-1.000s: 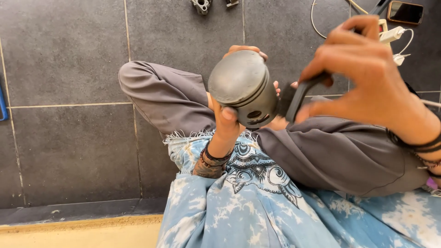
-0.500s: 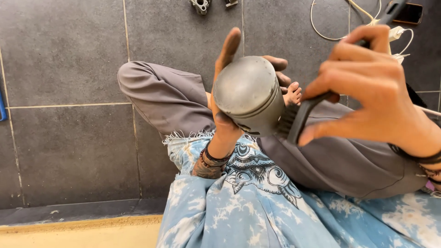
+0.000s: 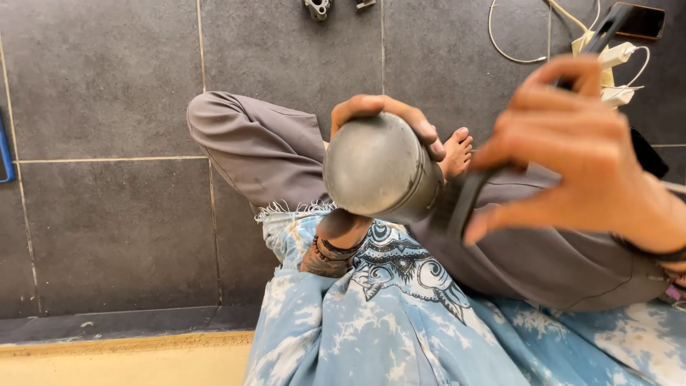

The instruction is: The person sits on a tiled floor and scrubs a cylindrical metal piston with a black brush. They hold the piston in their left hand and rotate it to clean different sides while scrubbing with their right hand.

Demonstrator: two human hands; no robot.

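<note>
Centre of frame: grey metal piston (image 3: 376,168), crown toward camera | left hand (image 3: 386,118) curled over its far rim | right hand (image 3: 579,154) closed round dark tool handle (image 3: 464,204), frame right | likely heavy, rigid, smooth-walled; grip skirt.

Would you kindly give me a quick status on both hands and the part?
Left hand wrapped around grey metal cylinder, held over lap. Right hand holds dark tool beside it. Nothing between them.
</note>
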